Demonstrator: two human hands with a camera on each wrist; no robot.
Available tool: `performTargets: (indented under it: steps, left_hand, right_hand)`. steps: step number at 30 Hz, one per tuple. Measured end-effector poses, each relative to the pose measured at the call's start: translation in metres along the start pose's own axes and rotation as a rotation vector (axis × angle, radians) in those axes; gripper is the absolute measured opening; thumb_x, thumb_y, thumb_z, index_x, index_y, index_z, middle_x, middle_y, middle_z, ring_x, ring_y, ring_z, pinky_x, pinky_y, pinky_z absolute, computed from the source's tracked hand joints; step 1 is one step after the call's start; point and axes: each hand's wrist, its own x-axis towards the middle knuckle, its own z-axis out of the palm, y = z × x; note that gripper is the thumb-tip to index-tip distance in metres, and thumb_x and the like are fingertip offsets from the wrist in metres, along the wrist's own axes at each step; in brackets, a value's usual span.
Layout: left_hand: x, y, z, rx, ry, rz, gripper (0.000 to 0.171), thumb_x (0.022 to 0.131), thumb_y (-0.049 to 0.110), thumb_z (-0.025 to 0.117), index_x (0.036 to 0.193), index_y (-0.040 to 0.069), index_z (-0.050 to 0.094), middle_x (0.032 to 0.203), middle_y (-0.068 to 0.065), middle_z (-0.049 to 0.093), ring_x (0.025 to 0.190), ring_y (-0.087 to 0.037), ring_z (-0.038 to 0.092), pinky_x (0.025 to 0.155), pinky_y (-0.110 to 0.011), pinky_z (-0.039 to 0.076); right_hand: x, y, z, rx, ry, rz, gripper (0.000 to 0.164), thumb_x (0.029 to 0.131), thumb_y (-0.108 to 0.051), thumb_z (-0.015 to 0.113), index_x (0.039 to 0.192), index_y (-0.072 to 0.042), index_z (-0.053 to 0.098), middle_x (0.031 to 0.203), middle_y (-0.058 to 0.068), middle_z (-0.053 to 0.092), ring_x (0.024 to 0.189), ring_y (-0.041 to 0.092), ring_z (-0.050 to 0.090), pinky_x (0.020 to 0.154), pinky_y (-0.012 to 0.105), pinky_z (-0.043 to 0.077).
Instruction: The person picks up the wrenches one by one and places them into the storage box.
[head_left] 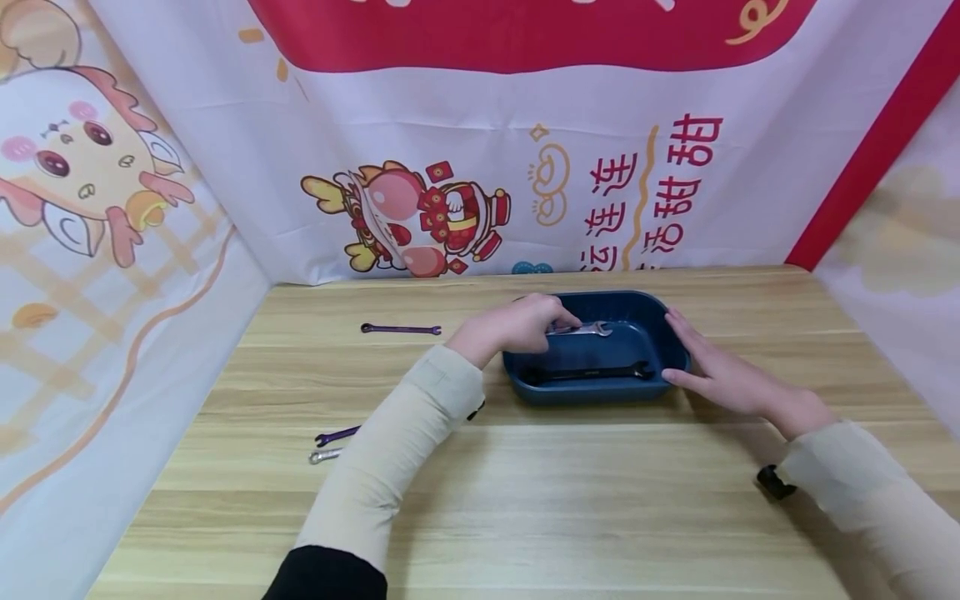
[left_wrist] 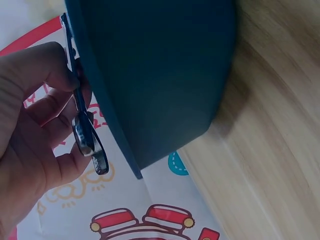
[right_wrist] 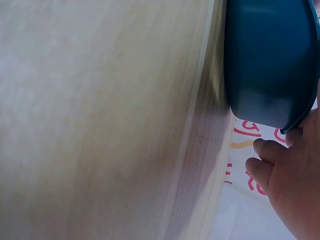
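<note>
My left hand (head_left: 528, 323) reaches over the left end of a dark blue plastic bin (head_left: 585, 392). It pinches a silver wrench (head_left: 600, 328) between thumb and fingers; in the left wrist view, the wrench (left_wrist: 86, 135) is beside the bin's rim, two metal ends overlapping at its lower part. Inside the bin lies a black wrench (head_left: 592, 373) along the near side. At the bin's right end, my right hand (head_left: 723, 375) holds the rim, thumb over the edge and fingers along the outer wall. The right wrist view shows this hand (right_wrist: 295, 175) by the bin's end.
A purple wrench (head_left: 401, 329) lies on the wooden table (head_left: 600, 517) left of the bin. Nearer, another purple wrench (head_left: 336, 435) and a silver one (head_left: 324, 456) are partly hidden by the left sleeve (head_left: 405, 442). A printed cloth (head_left: 450, 108) hangs behind the table.
</note>
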Motion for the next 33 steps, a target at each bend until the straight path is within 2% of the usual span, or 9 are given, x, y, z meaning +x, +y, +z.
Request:
performTargets:
  steps: [6,10,18,25,29,33]
  left_hand:
    - [0.008,0.003,0.002,0.014,0.002,-0.008,0.054,0.092,-0.010,0.065,0.141,0.013,0.065,0.132,-0.006,0.064,0.105,-0.016,0.055,0.085,-0.022,0.052]
    - [0.012,0.007,0.003,0.015,0.002,0.001,0.053,0.092,-0.009,0.066,0.140,0.013,0.065,0.133,-0.006,0.064,0.106,-0.015,0.056,0.095,-0.026,0.051]
    - [0.020,0.013,0.006,-0.033,-0.017,0.012,0.052,0.092,-0.012,0.064,0.139,0.010,0.066,0.135,-0.007,0.065,0.112,-0.021,0.062,0.085,-0.021,0.054]
    - [0.027,0.016,0.012,0.004,-0.019,0.005,0.049,0.094,-0.009,0.064,0.138,0.012,0.067,0.134,-0.004,0.064,0.105,-0.014,0.057,0.096,-0.023,0.050]
    - [0.028,0.017,0.014,0.014,-0.025,-0.003,0.048,0.094,-0.007,0.065,0.138,0.013,0.067,0.135,-0.004,0.063,0.106,-0.012,0.055,0.102,-0.026,0.048]
    - [0.030,0.018,0.016,0.001,-0.029,-0.010,0.047,0.095,-0.006,0.066,0.138,0.013,0.067,0.135,-0.004,0.063,0.107,-0.012,0.055,0.104,-0.028,0.047]
  right_hand:
    - [0.000,-0.001,-0.001,-0.009,0.000,-0.002,0.092,0.104,-0.036,0.060,0.165,-0.015,-0.006,0.171,0.015,-0.007,0.151,0.048,0.010,0.113,0.071,0.020]
    - [-0.001,-0.002,-0.001,-0.004,0.002,-0.009,0.093,0.103,-0.037,0.061,0.165,-0.014,-0.004,0.171,0.015,-0.006,0.151,0.048,0.010,0.113,0.071,0.020]
    - [-0.001,-0.002,0.000,0.016,0.003,-0.019,0.094,0.103,-0.036,0.061,0.165,-0.014,-0.006,0.170,0.014,-0.008,0.152,0.048,0.009,0.114,0.070,0.017]
    - [-0.002,-0.003,-0.002,0.013,-0.001,-0.001,0.094,0.103,-0.038,0.060,0.165,-0.016,-0.006,0.171,0.015,-0.008,0.152,0.048,0.008,0.113,0.071,0.018]
    - [-0.002,-0.003,-0.001,0.007,0.002,-0.003,0.094,0.103,-0.038,0.061,0.165,-0.015,-0.006,0.170,0.015,-0.007,0.152,0.048,0.008,0.113,0.071,0.018]
    - [-0.002,-0.002,-0.001,-0.003,0.005,-0.006,0.093,0.103,-0.038,0.061,0.165,-0.015,-0.005,0.171,0.015,-0.006,0.152,0.048,0.009,0.113,0.071,0.020]
